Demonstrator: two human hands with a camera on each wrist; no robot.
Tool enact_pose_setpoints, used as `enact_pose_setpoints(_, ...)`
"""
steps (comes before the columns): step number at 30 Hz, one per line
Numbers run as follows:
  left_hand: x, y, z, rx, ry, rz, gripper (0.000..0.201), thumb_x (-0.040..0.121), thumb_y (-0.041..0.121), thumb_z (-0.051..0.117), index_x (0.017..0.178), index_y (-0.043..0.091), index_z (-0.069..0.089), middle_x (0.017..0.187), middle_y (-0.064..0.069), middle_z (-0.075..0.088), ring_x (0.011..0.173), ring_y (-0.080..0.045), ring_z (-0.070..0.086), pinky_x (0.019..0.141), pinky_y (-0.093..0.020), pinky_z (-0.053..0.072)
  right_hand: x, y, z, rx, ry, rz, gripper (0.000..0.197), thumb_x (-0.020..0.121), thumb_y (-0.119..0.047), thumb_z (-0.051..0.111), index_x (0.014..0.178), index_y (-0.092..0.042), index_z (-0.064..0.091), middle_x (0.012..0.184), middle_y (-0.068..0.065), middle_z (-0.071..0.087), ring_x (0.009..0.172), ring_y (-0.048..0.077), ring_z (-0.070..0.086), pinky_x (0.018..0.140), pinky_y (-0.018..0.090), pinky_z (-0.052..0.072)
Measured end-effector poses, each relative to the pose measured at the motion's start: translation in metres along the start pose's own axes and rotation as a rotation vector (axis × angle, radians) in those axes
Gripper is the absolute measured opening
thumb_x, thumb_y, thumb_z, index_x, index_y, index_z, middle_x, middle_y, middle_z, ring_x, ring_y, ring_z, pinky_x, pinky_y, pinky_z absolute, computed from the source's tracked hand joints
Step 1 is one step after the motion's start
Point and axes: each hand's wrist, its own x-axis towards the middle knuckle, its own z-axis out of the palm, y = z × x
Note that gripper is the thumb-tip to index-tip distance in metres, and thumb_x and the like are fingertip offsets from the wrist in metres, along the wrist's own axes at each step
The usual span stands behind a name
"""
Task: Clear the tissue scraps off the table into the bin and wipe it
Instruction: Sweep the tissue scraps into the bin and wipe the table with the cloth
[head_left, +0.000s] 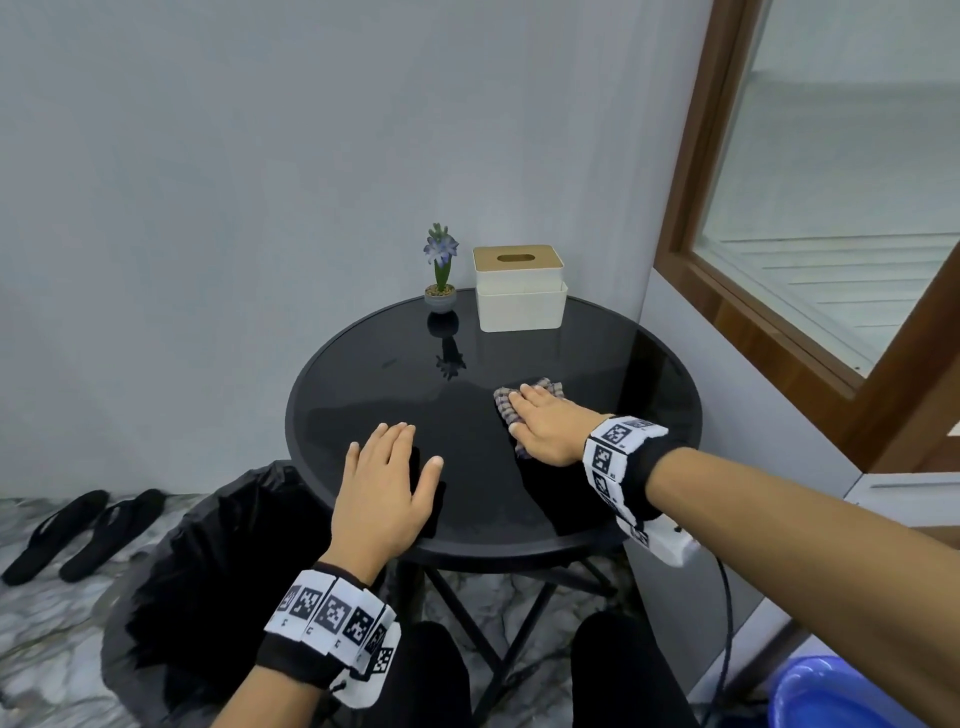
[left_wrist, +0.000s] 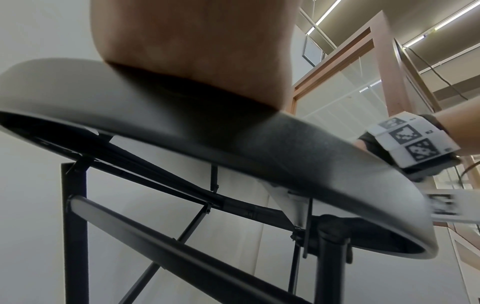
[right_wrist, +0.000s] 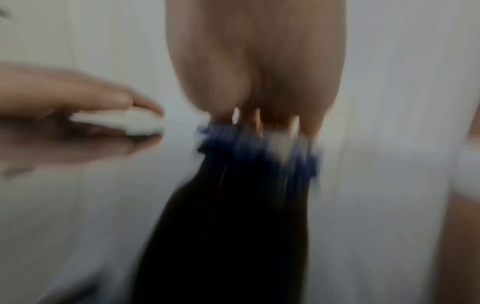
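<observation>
The round black glass table (head_left: 363, 374) shows no tissue scraps in the head view. My right hand (head_left: 545, 421) lies flat with straight fingers, pressing a checked cloth (head_left: 503, 402) onto the tabletop right of centre. The right wrist view is blurred; there the cloth (right_wrist: 233, 139) looks blue under my right hand (right_wrist: 259, 72). My left hand (head_left: 389, 467) rests flat and open on the table near its front left edge. A white patch (right_wrist: 116, 121) shows under the left hand (right_wrist: 64, 92); I cannot tell what it is. A bin (head_left: 208, 571) lined with a black bag stands below the table's left front edge.
A white tissue box (head_left: 519, 291) with a wooden lid and a small potted flower (head_left: 440, 291) stand at the table's back edge. Black sandals (head_left: 78, 530) lie on the marble floor at left. A blue basin (head_left: 841, 696) sits at lower right. The table rim (left_wrist: 285, 148) shows from below.
</observation>
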Motion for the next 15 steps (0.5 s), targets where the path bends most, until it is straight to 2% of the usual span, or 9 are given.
enact_pose_setpoints(4,-0.003,0.004,0.001,-0.01,0.014,0.007,0.078,0.09,0.061,0.017,0.146,0.013,0.039,0.152,0.0,0.039,0.147,-0.018,0.022,0.12,-0.044,0.013,0.013,-0.003,-0.016,-0.038,-0.077,0.062,0.058,0.1,-0.035,0.029,0.148,-0.004,0.024,0.157,0.017,0.022,0.144,0.033,0.021,0.116,0.049,0.018)
enact_pose_setpoints(7,-0.003,0.005,0.001,-0.008,0.022,0.002,0.076,0.09,0.06,0.018,0.145,0.012,0.04,0.151,0.0,0.041,0.146,-0.018,0.024,0.12,-0.043,0.014,0.012,-0.001,-0.012,-0.002,-0.06,0.022,0.06,0.102,-0.034,0.027,0.151,-0.003,0.015,0.16,0.016,0.012,0.148,0.03,0.012,0.119,0.045,0.011)
enact_pose_setpoints(10,-0.002,0.004,0.0,-0.005,0.032,-0.008,0.076,0.09,0.06,0.017,0.144,0.012,0.041,0.151,-0.001,0.041,0.146,-0.019,0.025,0.12,-0.043,0.015,0.013,0.002,-0.002,0.028,-0.002,0.017,0.062,0.102,-0.04,0.022,0.154,-0.01,0.005,0.163,0.008,0.0,0.15,0.022,0.0,0.121,0.044,0.006)
enact_pose_setpoints(15,-0.003,0.005,0.0,-0.002,0.023,-0.023,0.078,0.089,0.061,0.015,0.146,0.013,0.039,0.152,0.0,0.039,0.146,-0.017,0.023,0.12,-0.041,0.012,0.02,-0.008,-0.005,0.052,0.021,0.013,0.063,0.101,-0.042,0.021,0.154,-0.012,0.006,0.163,0.004,0.0,0.15,0.02,-0.002,0.12,0.046,0.006)
